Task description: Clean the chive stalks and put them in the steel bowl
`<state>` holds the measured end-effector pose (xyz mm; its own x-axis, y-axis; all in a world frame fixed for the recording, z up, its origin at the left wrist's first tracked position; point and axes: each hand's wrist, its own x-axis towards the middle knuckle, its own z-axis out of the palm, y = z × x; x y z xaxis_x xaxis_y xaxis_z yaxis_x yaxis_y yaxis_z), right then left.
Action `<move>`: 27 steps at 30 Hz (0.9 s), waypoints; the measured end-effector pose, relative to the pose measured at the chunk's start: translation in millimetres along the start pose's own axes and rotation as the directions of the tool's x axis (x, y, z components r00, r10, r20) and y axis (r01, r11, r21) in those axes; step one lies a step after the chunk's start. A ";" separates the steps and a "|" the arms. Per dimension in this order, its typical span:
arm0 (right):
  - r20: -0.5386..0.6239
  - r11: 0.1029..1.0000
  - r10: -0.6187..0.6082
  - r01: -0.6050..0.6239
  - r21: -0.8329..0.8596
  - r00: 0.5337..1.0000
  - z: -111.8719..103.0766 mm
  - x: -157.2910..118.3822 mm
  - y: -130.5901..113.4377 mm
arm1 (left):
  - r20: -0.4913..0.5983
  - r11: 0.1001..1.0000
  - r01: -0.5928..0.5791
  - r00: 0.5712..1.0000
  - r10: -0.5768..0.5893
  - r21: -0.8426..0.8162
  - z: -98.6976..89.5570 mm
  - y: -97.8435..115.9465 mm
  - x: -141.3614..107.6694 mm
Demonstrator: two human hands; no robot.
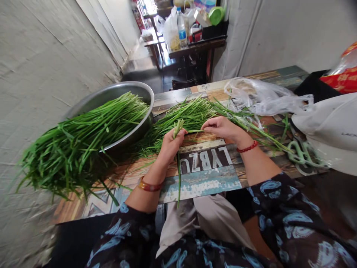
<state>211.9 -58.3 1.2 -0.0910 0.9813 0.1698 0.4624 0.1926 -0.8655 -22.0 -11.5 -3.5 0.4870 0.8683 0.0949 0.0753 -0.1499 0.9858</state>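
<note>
My left hand is closed round a small bunch of green stalks, pale ends up, with one long leaf hanging below. To its right, the fingers of my right hand pinch the end of a green stalk that stretches between the two hands. Behind them a loose pile of green stalks lies on the patterned table. At the left, a large heap of the same greens fills a metal bowl and hangs over its side.
Crumpled clear plastic bags lie at the right back. Green-handled scissors and a white cap are at the right edge. Farther off, another table holds a bottle and bags. A wall stands at the left.
</note>
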 end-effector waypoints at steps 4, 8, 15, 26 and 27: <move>0.059 0.996 -0.002 -0.003 0.086 0.998 1.3 -2.6 -7.4 | -0.060 0.999 -0.029 0.998 0.027 -0.037 1.3 1.4 0.7; 0.019 0.995 0.032 -0.034 0.092 0.999 3.6 -3.9 -12.5 | -0.162 0.997 -0.071 0.984 0.072 0.011 -0.1 2.1 0.7; 0.022 0.998 -0.005 0.003 0.067 1.000 14.5 -3.3 -13.1 | -0.099 0.942 -0.213 0.964 0.246 0.260 -1.9 7.1 -1.4; 0.132 0.943 0.150 -0.182 0.279 0.980 16.0 -5.6 -29.8 | 0.058 0.898 -0.273 0.961 0.270 0.346 1.3 0.6 2.0; 0.124 0.928 0.168 -0.200 0.316 0.978 15.4 -5.8 -30.8 | 0.054 0.911 -0.219 0.975 0.213 0.349 1.2 0.1 1.6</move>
<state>184.6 -70.0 19.6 -0.1204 0.9920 -0.0381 0.1684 -0.0174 -0.9856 -20.2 -10.7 -3.4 0.5382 0.7894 0.2955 0.2655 -0.4915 0.8294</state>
